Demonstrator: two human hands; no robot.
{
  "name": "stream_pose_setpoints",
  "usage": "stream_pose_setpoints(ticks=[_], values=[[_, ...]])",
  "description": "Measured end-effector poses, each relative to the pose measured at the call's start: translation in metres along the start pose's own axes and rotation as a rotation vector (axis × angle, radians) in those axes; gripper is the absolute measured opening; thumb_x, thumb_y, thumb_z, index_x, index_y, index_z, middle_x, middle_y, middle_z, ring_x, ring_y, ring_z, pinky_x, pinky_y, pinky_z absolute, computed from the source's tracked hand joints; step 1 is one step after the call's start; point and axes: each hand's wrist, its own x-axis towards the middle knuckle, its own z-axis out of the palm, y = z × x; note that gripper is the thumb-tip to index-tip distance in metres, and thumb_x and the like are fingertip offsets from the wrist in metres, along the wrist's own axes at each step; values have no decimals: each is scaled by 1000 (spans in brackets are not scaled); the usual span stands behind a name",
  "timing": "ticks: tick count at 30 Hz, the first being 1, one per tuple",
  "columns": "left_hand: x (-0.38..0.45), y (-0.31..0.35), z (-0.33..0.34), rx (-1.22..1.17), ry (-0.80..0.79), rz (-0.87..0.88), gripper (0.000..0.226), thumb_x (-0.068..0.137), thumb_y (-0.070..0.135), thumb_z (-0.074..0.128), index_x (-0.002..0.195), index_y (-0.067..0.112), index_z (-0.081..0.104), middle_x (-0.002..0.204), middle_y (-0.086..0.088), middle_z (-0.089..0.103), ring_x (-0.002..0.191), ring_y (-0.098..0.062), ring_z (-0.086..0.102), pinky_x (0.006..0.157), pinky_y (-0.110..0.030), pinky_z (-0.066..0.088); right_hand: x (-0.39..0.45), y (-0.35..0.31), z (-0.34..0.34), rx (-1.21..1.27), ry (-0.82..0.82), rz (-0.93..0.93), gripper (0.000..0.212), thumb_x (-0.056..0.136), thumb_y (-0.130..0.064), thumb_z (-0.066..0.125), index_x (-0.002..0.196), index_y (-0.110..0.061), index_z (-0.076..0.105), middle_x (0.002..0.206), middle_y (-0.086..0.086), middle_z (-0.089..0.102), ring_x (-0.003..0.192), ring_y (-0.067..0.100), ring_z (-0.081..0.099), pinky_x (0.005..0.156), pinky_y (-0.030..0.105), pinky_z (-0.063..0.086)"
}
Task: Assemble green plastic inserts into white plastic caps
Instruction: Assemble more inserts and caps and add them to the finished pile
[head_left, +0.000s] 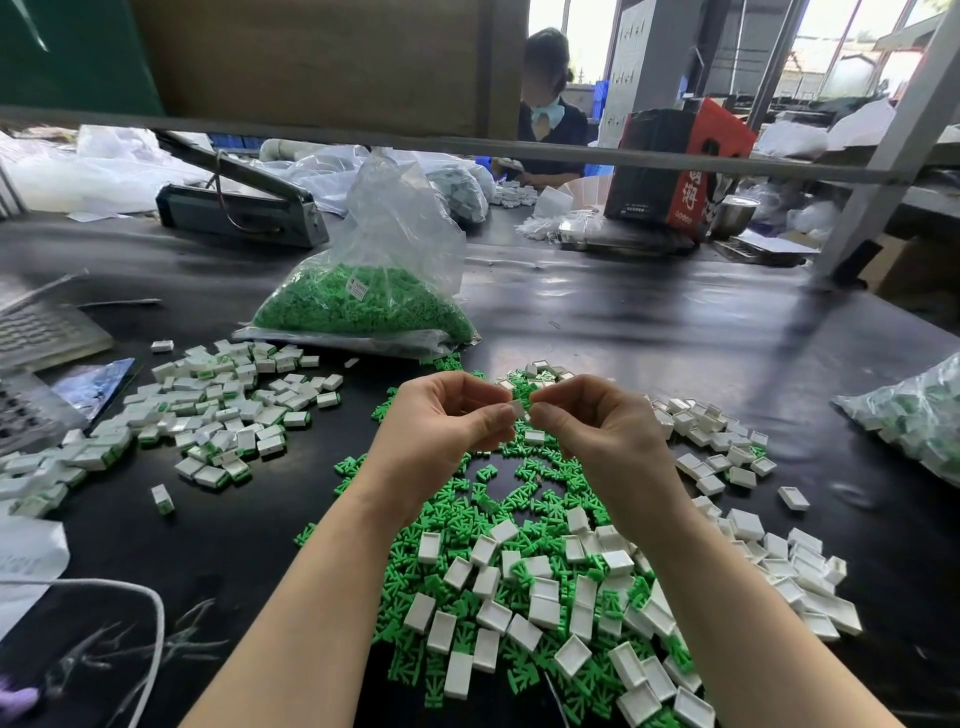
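My left hand (447, 415) and my right hand (592, 415) meet above the black table, fingertips together. Between them sits a small white cap (518, 409), pinched by the left thumb and forefinger; the right fingertips pinch at its right side, where a bit of green shows. Below my hands lies a mixed heap of loose green inserts (524, 488) and empty white caps (540, 603). A pile of assembled caps with green showing (208, 415) lies to the left.
A clear bag of green inserts (374, 306) stands behind the hands. More white caps (717, 447) spread to the right, beside another bag (914, 415). A heat sealer (239, 208), a red-black box (675, 171) and a seated person (550, 114) are at the back. A white cable (150, 613) is front left.
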Motion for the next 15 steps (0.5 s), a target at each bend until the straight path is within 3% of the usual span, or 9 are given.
stream_pose_setpoints(ticks=[7,8,11,15], values=[[-1,1,-2,51,-39,42,13,80,0,74,92,-2,71,81,-14,75,69,-17,71,65,-21,55,0,1,-5,-92,-110,66,6,92,-13,65,98,-14,66,75,4,70,67,8,65,60,17,48],[-1,1,-3,75,-52,48,13,80,1,74,92,-1,71,82,-13,75,71,-18,72,67,-22,57,0,1,-6,-160,-166,83,3,95,-14,62,96,-14,65,73,2,69,65,10,62,60,21,47],[-1,0,-4,179,-93,59,10,83,1,73,92,3,71,82,-12,75,73,-17,71,71,-25,58,0,3,-8,-358,-309,77,22,100,-15,51,80,-14,60,64,-4,60,62,12,52,62,34,42],[0,-4,-5,298,-174,19,4,91,8,65,90,11,68,74,-1,72,69,-13,67,69,-26,56,0,2,-9,-423,-342,36,26,101,-15,50,76,-14,54,64,-3,55,58,7,47,60,28,40]])
